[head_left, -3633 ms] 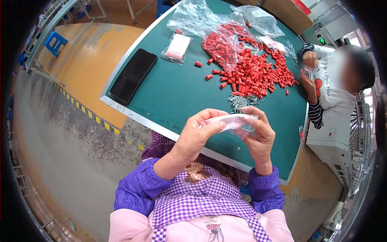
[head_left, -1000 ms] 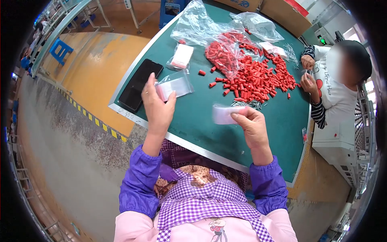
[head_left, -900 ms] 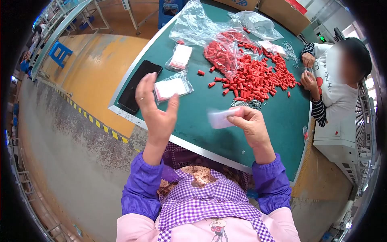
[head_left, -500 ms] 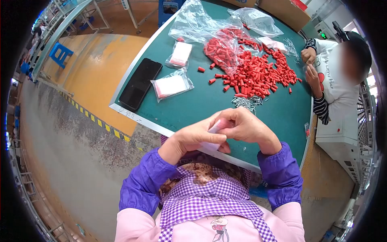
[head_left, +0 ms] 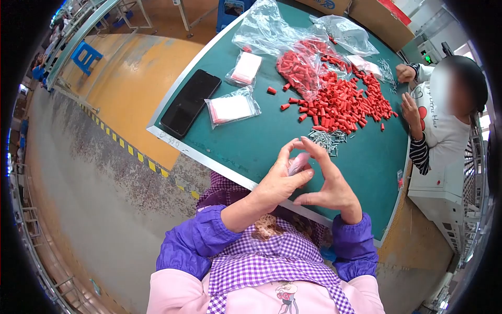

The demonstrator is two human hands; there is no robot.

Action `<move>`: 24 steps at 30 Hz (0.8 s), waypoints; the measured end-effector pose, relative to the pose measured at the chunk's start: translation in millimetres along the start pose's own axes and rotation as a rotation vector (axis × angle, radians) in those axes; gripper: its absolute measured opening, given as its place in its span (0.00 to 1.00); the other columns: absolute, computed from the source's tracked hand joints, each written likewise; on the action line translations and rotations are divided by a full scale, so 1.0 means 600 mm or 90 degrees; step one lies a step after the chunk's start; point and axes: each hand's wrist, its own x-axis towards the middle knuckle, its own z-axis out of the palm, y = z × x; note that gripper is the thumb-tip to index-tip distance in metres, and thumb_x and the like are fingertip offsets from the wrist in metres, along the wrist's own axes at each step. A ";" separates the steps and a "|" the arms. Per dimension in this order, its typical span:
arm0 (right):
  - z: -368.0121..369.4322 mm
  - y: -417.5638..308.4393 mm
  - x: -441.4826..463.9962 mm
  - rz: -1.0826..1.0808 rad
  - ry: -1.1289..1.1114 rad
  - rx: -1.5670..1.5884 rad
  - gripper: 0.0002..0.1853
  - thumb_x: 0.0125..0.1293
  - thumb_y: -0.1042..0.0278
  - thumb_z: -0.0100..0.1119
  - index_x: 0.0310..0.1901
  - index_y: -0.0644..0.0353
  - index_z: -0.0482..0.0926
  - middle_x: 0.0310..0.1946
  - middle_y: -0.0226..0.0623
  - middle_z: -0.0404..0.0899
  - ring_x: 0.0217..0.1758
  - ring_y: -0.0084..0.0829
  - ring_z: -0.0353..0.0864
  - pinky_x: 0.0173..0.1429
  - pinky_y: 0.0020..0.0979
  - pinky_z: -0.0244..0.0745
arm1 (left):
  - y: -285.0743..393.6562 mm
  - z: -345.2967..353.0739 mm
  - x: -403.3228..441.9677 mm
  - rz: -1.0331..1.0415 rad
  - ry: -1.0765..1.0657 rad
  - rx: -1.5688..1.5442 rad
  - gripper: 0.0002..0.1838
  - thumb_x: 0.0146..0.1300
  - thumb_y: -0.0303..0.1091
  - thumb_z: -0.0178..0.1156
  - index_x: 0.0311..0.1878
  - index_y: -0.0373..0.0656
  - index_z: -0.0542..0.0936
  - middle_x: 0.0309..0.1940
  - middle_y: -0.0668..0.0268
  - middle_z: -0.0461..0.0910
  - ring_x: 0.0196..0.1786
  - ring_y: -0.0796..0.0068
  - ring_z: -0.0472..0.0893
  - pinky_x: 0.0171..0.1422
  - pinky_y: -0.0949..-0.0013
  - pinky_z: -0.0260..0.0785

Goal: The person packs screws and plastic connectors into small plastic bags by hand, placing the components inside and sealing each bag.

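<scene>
My left hand (head_left: 280, 183) is closed around a small clear plastic bag (head_left: 298, 163) that shows pinkish; its contents I cannot make out. My right hand (head_left: 337, 188) is just beside it, thumb and fingers spread apart in a C shape, holding nothing. Its fingertips come close to those of my left hand. Beyond both hands lies a small heap of silver screws or pins (head_left: 329, 140). Behind that spreads a large pile of short red plastic tubes (head_left: 345, 99), partly under a big clear bag (head_left: 298, 70).
Two packs of small bags, a near pack (head_left: 232, 108) and a far pack (head_left: 247, 68), lie on the green table (head_left: 219, 154) beside a black phone (head_left: 191, 103). Across at the right, a co-worker's hands (head_left: 410, 107) are at the table edge. Cardboard boxes (head_left: 379, 23) stand at the back.
My right hand has let go of the small bag and opened, shifting slightly right. My left hand keeps the bag. The co-worker's hands have moved apart. The camera view has shifted slightly.
</scene>
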 end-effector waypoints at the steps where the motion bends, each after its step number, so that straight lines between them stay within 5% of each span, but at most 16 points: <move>1: 0.003 -0.001 -0.002 -0.014 0.001 -0.042 0.58 0.33 0.70 0.79 0.71 0.58 0.56 0.64 0.43 0.66 0.69 0.45 0.61 0.71 0.41 0.58 | 0.003 0.002 0.000 0.001 -0.001 0.001 0.37 0.65 0.28 0.60 0.72 0.45 0.50 0.51 0.64 0.69 0.52 0.78 0.73 0.51 0.72 0.70; 7: 0.019 -0.010 -0.003 -0.014 -0.028 -0.181 0.57 0.32 0.72 0.78 0.71 0.58 0.58 0.63 0.41 0.67 0.68 0.46 0.62 0.70 0.43 0.57 | 0.013 0.003 -0.003 -0.069 -0.031 -0.194 0.34 0.62 0.24 0.57 0.68 0.45 0.53 0.48 0.63 0.71 0.48 0.76 0.75 0.48 0.71 0.72; 9: 0.019 -0.010 0.000 -0.006 -0.041 -0.195 0.56 0.33 0.74 0.77 0.70 0.58 0.58 0.63 0.40 0.67 0.68 0.46 0.61 0.69 0.43 0.59 | 0.006 -0.009 0.001 -0.094 -0.042 -0.157 0.36 0.62 0.22 0.57 0.71 0.42 0.52 0.55 0.61 0.70 0.51 0.72 0.77 0.52 0.69 0.74; 15: 0.017 -0.010 0.006 -0.032 -0.042 -0.164 0.52 0.39 0.68 0.77 0.70 0.57 0.60 0.59 0.43 0.70 0.66 0.45 0.64 0.68 0.43 0.58 | -0.010 -0.026 0.005 -0.069 -0.034 -0.296 0.33 0.64 0.25 0.58 0.70 0.41 0.56 0.51 0.63 0.74 0.47 0.72 0.77 0.51 0.70 0.73; 17: 0.018 -0.001 0.002 -0.025 0.100 -0.078 0.50 0.40 0.67 0.77 0.68 0.57 0.62 0.60 0.42 0.69 0.65 0.41 0.66 0.64 0.40 0.63 | -0.007 -0.034 0.007 -0.037 -0.057 -0.306 0.31 0.65 0.27 0.58 0.69 0.41 0.58 0.47 0.64 0.75 0.46 0.72 0.77 0.51 0.70 0.73; 19: 0.031 0.018 -0.001 0.105 0.280 0.114 0.28 0.52 0.69 0.72 0.55 0.62 0.72 0.46 0.36 0.77 0.47 0.26 0.77 0.49 0.28 0.72 | 0.007 -0.027 0.003 -0.004 -0.004 -0.300 0.22 0.67 0.29 0.56 0.64 0.41 0.66 0.36 0.67 0.77 0.42 0.77 0.77 0.50 0.74 0.71; 21: 0.036 0.037 -0.008 0.217 0.355 0.213 0.10 0.62 0.73 0.65 0.42 0.65 0.77 0.32 0.28 0.80 0.32 0.16 0.77 0.38 0.20 0.72 | 0.005 -0.031 0.004 0.018 0.017 -0.302 0.21 0.67 0.29 0.56 0.62 0.42 0.66 0.38 0.65 0.77 0.45 0.74 0.77 0.53 0.71 0.72; 24: 0.062 0.019 -0.003 0.292 0.269 0.272 0.09 0.60 0.74 0.66 0.40 0.65 0.77 0.33 0.29 0.80 0.34 0.17 0.77 0.40 0.20 0.74 | 0.003 -0.026 0.004 0.051 0.029 -0.330 0.19 0.67 0.30 0.57 0.59 0.43 0.68 0.40 0.63 0.78 0.49 0.70 0.77 0.57 0.66 0.72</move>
